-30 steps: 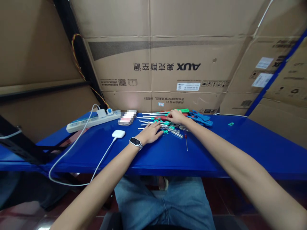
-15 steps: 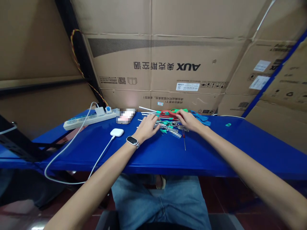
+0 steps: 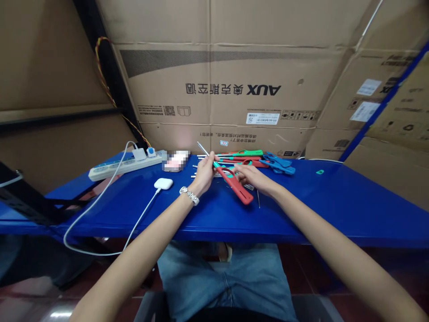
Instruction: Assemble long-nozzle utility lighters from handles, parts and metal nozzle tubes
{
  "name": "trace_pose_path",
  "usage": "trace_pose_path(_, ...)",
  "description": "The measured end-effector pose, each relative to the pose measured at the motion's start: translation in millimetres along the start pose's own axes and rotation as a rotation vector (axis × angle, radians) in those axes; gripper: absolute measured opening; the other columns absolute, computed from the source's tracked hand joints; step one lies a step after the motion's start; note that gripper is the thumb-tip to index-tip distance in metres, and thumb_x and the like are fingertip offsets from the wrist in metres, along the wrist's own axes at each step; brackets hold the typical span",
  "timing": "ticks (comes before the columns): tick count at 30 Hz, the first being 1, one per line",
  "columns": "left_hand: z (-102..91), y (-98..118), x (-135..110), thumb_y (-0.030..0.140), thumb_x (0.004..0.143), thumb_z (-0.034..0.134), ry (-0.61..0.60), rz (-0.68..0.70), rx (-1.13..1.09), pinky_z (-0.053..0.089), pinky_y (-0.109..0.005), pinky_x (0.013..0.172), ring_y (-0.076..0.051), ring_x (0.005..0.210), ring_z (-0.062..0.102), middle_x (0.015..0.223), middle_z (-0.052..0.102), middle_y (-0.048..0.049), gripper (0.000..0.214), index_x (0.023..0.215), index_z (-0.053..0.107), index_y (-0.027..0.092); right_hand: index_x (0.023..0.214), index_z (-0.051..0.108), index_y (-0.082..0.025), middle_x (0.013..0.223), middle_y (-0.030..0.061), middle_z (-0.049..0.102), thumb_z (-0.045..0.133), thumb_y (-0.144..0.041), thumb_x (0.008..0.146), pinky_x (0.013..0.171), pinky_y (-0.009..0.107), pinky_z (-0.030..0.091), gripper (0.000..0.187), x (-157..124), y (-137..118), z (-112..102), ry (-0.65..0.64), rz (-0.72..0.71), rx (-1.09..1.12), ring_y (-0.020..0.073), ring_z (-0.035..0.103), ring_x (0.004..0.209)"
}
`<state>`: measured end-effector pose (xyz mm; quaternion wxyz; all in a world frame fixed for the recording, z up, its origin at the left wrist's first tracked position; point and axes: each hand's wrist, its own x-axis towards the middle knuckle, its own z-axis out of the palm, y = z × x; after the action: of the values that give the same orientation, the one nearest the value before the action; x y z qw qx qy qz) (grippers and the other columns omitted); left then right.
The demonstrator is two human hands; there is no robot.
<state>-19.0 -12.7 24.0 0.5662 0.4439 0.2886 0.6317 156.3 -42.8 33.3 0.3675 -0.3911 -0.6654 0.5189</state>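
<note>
A red gas lighter (image 3: 244, 195) with a green collar and a long silver tube slants above the blue table, its handle end toward me. My left hand (image 3: 204, 173) is closed around it near the collar. At the handle's right side, my right hand (image 3: 255, 177) has its bent fingers against the trigger area; part of their contact is hidden. Behind my hands lie more lighters, including a green one (image 3: 253, 153), a red one (image 3: 255, 163) and several blue ones (image 3: 279, 164). A screwdriver (image 3: 258, 199) and clear-handled tools lie partly covered under the lighter and my right hand.
To the left are a white power strip (image 3: 115, 171) with plugs, a phone (image 3: 176, 162) and a white earbud case (image 3: 163, 184) on a cable. A small green piece (image 3: 320, 171) lies on the right. A cardboard wall (image 3: 231, 67) stands behind the blue table (image 3: 318, 205).
A red lighter has been lifted from the pile and turned with its handle toward me. My left hand, earlier resting over the tools, now grips it near the collar.
</note>
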Motion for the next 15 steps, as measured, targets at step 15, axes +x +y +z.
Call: trace_pose_path(15,8.1,-5,-10,0.062,0.088,0.056,-0.300,-0.142,0.234,0.036,-0.021,0.040,-0.008,0.039,0.045,0.056,0.055,0.0019,0.050,0.095,0.069,0.015,0.075,0.055,-0.015,0.059,-0.0002,0.060,0.054,-0.026,0.096,0.049,0.025,0.054,0.023,13,-2,29,-0.141,0.128,0.476,0.0112,0.057,0.046)
